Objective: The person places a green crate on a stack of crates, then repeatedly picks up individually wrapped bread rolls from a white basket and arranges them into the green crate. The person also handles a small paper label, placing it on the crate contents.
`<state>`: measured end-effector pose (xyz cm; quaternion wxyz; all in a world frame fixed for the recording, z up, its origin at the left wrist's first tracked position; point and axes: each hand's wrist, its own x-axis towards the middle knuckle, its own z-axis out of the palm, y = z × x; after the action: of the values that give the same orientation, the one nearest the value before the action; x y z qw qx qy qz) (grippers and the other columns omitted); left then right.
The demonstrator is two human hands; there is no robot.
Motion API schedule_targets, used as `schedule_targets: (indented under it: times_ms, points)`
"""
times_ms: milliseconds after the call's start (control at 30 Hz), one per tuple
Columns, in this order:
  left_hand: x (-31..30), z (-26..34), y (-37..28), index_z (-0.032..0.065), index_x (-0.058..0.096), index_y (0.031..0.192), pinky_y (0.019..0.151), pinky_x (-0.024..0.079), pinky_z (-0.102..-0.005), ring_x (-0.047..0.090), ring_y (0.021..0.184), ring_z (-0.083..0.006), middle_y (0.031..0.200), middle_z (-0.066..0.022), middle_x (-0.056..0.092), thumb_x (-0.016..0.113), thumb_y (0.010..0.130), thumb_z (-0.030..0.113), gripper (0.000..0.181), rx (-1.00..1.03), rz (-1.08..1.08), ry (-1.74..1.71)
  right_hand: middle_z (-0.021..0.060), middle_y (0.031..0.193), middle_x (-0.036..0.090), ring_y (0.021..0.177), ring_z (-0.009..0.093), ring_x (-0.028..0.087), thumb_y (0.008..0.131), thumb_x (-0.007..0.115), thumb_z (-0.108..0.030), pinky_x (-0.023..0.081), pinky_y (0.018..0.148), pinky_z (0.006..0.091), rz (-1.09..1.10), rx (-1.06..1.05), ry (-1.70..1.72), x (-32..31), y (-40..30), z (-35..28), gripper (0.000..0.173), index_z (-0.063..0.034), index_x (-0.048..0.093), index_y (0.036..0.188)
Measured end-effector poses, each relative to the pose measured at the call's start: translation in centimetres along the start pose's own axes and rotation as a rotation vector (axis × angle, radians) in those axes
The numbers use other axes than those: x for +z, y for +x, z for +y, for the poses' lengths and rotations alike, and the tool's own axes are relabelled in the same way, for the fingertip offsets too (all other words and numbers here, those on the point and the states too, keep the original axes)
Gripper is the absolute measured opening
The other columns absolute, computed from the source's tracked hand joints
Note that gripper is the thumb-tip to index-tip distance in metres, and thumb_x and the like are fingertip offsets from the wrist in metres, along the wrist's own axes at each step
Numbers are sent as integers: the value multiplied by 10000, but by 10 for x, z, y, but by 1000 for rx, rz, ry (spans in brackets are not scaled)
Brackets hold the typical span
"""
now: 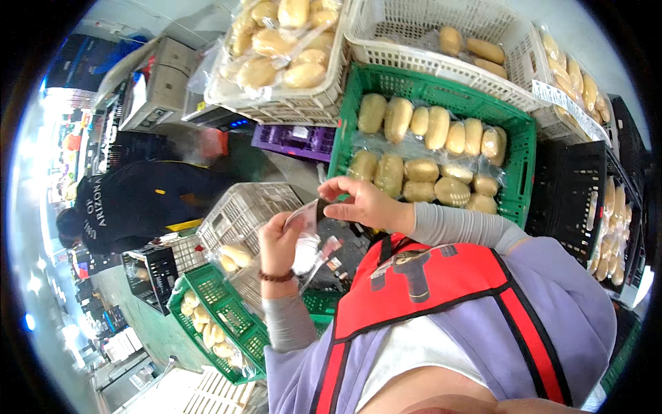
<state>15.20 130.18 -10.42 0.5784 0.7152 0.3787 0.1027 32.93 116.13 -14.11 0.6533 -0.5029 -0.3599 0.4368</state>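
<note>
My left hand [279,243], with a dark beaded bracelet at the wrist, pinches a small clear plastic piece [305,216]. A dark end [321,208] of that piece meets the thumb of my right hand [364,206]. The right fingers are bent around there, but whether they grip it is not clear. Just beyond my right hand stands a green plastic crate [523,171] with two rows of peeled, potato-like tubers [437,128] in clear wrap. Below my hands a dark surface [339,259] bears labels or scraps, partly hidden by my left arm.
White crates [439,54] of tubers stand behind the green one, and black crates [566,191] at the right. A purple crate [289,139] lies beyond. At lower left are a green crate [222,300] and a pallet [217,390]. A person in dark clothing [150,202] bends over at left.
</note>
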Motion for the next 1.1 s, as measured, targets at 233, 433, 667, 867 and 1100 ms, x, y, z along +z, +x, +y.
schedule_targets:
  times_ms: [233,433,667,867,1100]
  points:
    - [69,-39,14,3,634,954,657,483,-217,600,725,-70,873,-27,669,589,928,112,121,-179,-99,-667,14,816,647,726,92,602,926,593,-223,483,687,251,142,393,420,-14,5,49,183,-49,636,891]
    - [95,-67,23,8,645,1000,706,516,-269,645,796,-134,941,-58,677,536,958,175,204,-358,-75,-958,65,890,679,782,147,650,914,576,-208,517,706,286,263,635,780,-30,-1,74,186,-34,633,949]
    - [111,-111,24,-35,588,1090,723,589,-356,677,828,-203,974,-102,667,476,962,120,230,-335,-193,-587,73,881,618,908,246,591,791,696,-230,449,817,388,339,-111,-724,-45,-28,74,279,-54,603,986]
    - [107,-116,35,6,584,838,601,472,-290,603,693,-161,781,-105,632,557,922,87,120,52,-374,35,76,839,632,845,273,587,798,679,-208,441,764,391,118,-52,-632,-48,-48,103,158,-66,672,868]
    - [111,-135,36,5,583,883,631,470,-276,594,714,-144,810,-89,636,545,926,63,81,13,-379,-114,67,755,636,710,187,591,870,638,-184,464,641,317,240,97,-478,-53,-41,119,159,-27,665,865]
